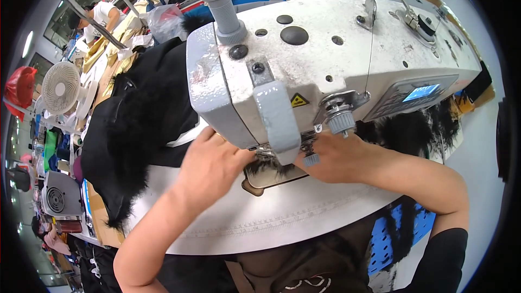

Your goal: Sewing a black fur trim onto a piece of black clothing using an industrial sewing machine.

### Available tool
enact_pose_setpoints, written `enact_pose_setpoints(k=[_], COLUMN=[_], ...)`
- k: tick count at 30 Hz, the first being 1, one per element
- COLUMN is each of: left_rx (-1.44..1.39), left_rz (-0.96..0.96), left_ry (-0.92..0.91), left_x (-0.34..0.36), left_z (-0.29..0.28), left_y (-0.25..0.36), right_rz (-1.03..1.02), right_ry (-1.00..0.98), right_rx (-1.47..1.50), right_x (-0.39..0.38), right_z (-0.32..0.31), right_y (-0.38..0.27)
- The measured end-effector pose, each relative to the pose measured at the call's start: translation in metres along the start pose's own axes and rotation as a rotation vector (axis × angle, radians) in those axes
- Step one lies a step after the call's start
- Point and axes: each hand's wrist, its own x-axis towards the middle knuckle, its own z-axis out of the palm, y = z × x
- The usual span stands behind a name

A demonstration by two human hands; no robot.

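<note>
Both hands (211, 160) (339, 157) at sewing machine (309, 57), back from tabletop edge (249, 245); can't tell finger grip.

One head-worn fisheye view, looking down and forward, near above the sewing machine (304, 57) and white worktop (239, 238).

Left hand (211, 164) and right hand (337, 157) flank black fur (267, 165) beneath a sewing machine (320, 57).

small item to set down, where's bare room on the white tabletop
The white tabletop is bare along its near edge, between the left forearm and right forearm; a smaller patch lies between the left forearm and the black furry fabric. At the sewing machine it is crowded: left hand, right hand, dark fur.
</note>
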Motion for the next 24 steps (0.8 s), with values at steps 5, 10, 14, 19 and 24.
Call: enact_pose_setpoints(k=[5, 10, 14, 19, 24], left_rx=[0.054, 0.225, 0.243, 0.337, 0.343], left_rz=[0.040, 0.257, 0.289, 0.223, 0.084], left_ry=[0.010, 0.109, 0.053, 0.005, -0.046], left_x=[-0.002, -0.009, -0.012, -0.013, -0.008], left_z=[-0.010, -0.002, 0.007, 0.005, 0.015], left_y=[0.002, 0.026, 0.038, 0.048, 0.030], right_rz=[0.018, 0.023, 0.004, -0.080, -0.039], right_ry=[0.147, 0.050, 0.068, 0.034, 0.053], right_rx=[-0.059, -0.185, -0.205, -0.238, -0.265], right_x=[0.000, -0.002, -0.003, -0.001, -0.005], right_z=[0.008, -0.001, -0.002, -0.010, -0.001], right_y=[0.000, -0.001, -0.002, 0.000, 0.006])
